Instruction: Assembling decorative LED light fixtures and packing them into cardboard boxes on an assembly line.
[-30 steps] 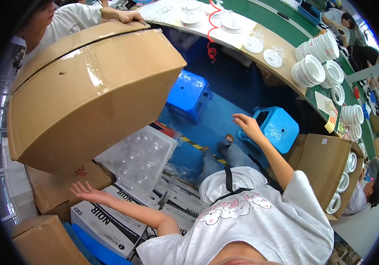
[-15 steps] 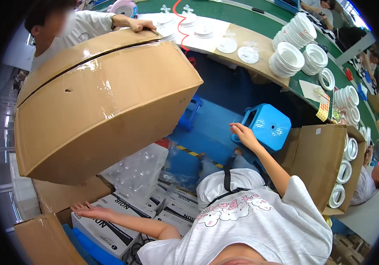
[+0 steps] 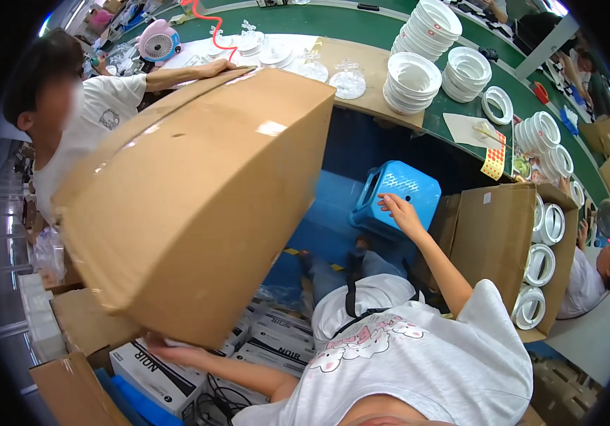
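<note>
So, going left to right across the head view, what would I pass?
Co-worker's white sleeve → big cardboard box → blue stool under the right hand → open carton → white rings.

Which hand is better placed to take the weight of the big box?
Probably the left hand: it is already under the cardboard box's lower edge. The right hand rests on the blue stool, away from the box.

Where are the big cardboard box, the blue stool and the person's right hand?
big cardboard box (image 3: 198, 199), head view, middle of its broad side.
blue stool (image 3: 397, 195), head view, its top.
right hand (image 3: 401, 213), head view, back of the hand.
</note>
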`<state>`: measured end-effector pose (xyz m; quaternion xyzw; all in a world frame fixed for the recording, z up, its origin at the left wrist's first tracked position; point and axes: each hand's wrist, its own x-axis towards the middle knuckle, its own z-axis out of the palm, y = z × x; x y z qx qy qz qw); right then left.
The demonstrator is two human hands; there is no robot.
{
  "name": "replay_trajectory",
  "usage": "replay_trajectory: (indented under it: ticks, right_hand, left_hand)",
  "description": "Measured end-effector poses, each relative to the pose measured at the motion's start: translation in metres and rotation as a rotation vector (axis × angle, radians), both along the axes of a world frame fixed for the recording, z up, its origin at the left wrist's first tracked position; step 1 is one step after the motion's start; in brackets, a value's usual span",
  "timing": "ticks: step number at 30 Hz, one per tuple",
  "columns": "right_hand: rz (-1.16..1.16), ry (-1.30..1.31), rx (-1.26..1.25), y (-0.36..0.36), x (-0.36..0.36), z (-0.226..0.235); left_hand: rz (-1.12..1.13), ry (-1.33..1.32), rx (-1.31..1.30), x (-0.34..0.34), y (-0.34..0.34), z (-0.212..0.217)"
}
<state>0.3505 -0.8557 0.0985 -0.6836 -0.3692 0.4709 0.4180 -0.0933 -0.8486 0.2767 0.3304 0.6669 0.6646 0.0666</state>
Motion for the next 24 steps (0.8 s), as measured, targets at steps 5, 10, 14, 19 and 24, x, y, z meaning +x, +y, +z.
replay_trajectory:
  ticks: [5, 10, 14, 19, 24]
  right_hand:
    - [-0.013, -0.010, -0.004, -0.002, 0.011, -0.021]
    - [-0.030, 0.287, -0.211, -0.010, -0.011, -0.045]
    - [-0.039, 0.235, -0.266, -0.005, -0.032, -0.039]
    - [-0.269, -0.178, 0.168, 0.023, 0.012, -0.037]
    - [0.407, -0.721, 0.612, 0.114, -0.008, 0.095]
  left_hand:
    - [-0.049, 0.522, -0.187, 0.065, -0.028, -0.077]
    - [-0.118, 0.637, -0.232, 0.128, -0.065, -0.121]
    - [-0.137, 0.704, -0.285, 0.128, -0.089, -0.156]
    - [-0.314, 0.418, -0.362, 0.124, -0.082, -0.094]
    - [-0.504, 0.938, -0.486, 0.143, -0.012, -0.019]
